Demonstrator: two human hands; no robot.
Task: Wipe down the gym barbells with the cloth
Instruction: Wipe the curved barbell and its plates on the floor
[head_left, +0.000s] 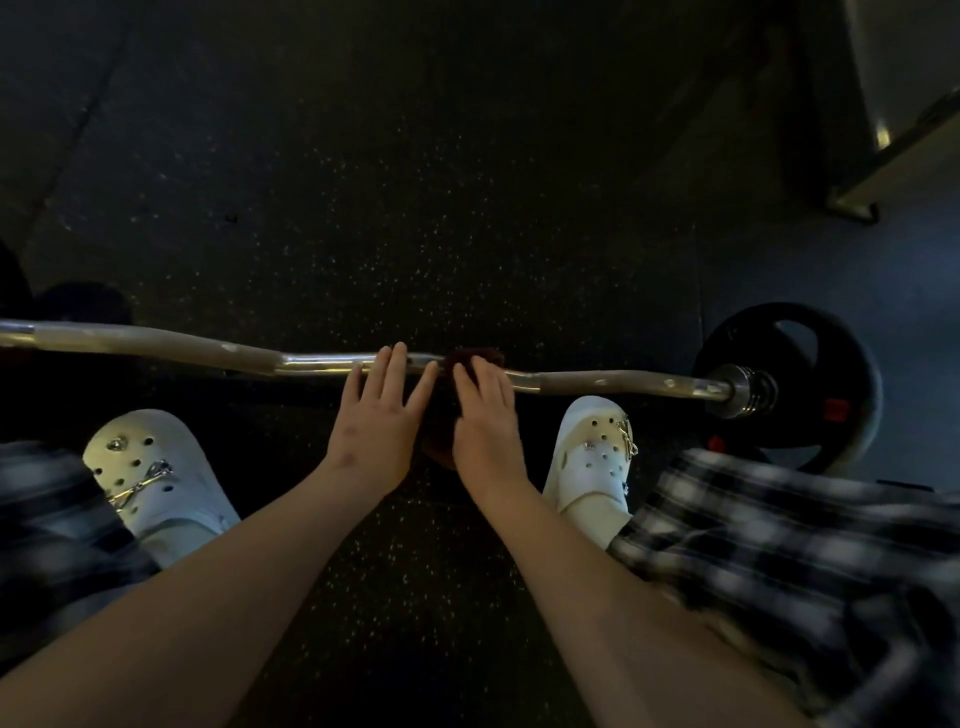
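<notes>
A curved metal barbell lies across the dark floor, with a black weight plate on its right end. A dark brown cloth is draped over the bar's middle. My right hand lies on the cloth with fingers straight, pressing it to the bar. My left hand is just left of it, fingers spread and straight, fingertips touching the bare bar. The lower part of the cloth is mostly hidden under my right hand.
My two white clogs stand on the speckled rubber floor just this side of the bar. Plaid fabric covers my knees. A metal frame foot stands at the far right.
</notes>
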